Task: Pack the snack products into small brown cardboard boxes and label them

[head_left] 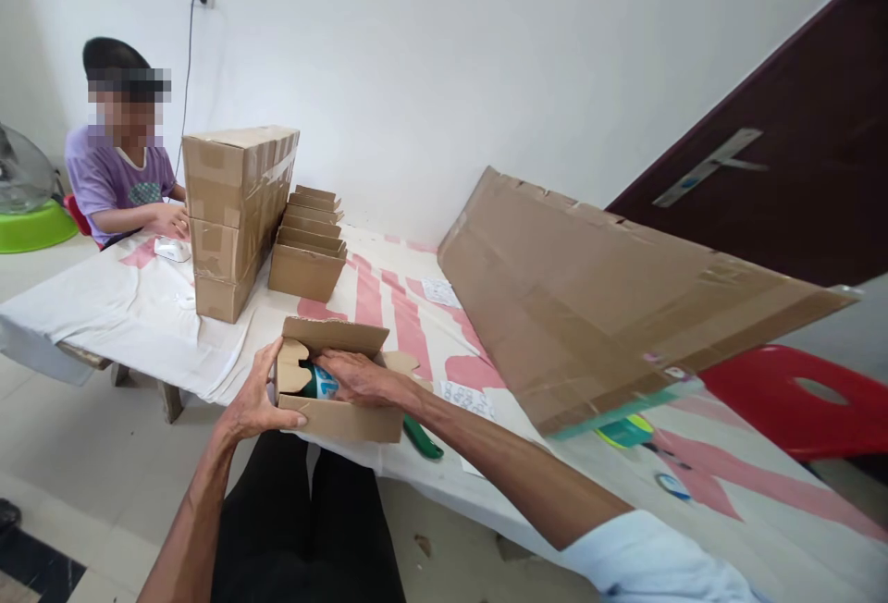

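A small open cardboard box (357, 420) sits at the table's near edge, flaps raised. My left hand (258, 404) grips its left end, thumb along the near side and fingers at the far left corner. My right hand (361, 379) reaches into the box, its fingers closed over a dark green item with a blue and white label (323, 383). The item lies inside; its full shape is hidden, and my right fingertips show only in part. Just right of the box, a green curved object (422, 438) rests on the table.
Taped cardboard boxes (220, 215) stand stacked at left, beside a row of open boxes (305, 275). A large cardboard sheet (597, 298) leans at right near a red chair (797, 404). Across the table (159, 321) sits a person in a purple shirt (111, 178).
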A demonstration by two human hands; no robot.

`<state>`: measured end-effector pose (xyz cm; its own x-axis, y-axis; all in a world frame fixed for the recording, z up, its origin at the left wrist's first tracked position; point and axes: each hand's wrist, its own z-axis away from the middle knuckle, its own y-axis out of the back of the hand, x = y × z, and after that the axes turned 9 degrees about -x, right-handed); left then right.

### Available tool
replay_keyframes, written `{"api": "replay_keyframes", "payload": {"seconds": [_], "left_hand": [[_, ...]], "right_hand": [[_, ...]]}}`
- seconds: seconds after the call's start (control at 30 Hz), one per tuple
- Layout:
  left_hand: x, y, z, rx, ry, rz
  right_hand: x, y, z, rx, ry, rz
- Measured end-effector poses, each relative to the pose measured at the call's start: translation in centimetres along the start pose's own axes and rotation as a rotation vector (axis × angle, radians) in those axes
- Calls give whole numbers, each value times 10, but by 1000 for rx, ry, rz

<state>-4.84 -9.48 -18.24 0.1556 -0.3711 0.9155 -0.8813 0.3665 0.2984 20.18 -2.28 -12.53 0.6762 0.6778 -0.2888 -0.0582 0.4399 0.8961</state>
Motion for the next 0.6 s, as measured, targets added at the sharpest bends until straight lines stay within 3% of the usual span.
{"api": "replay_keyframes", "payload": {"seconds": [0.17, 0.37, 0.6], "left_hand": [[1, 2, -4, 4, 0, 9], [-2, 8, -9, 53, 47, 10], [-4, 13, -33, -25, 20, -86]], "right_hand": [[-5, 4, 19, 126, 9, -133], [-7, 16, 45, 489, 90, -551], [3, 42, 62, 875, 192, -939]]}}
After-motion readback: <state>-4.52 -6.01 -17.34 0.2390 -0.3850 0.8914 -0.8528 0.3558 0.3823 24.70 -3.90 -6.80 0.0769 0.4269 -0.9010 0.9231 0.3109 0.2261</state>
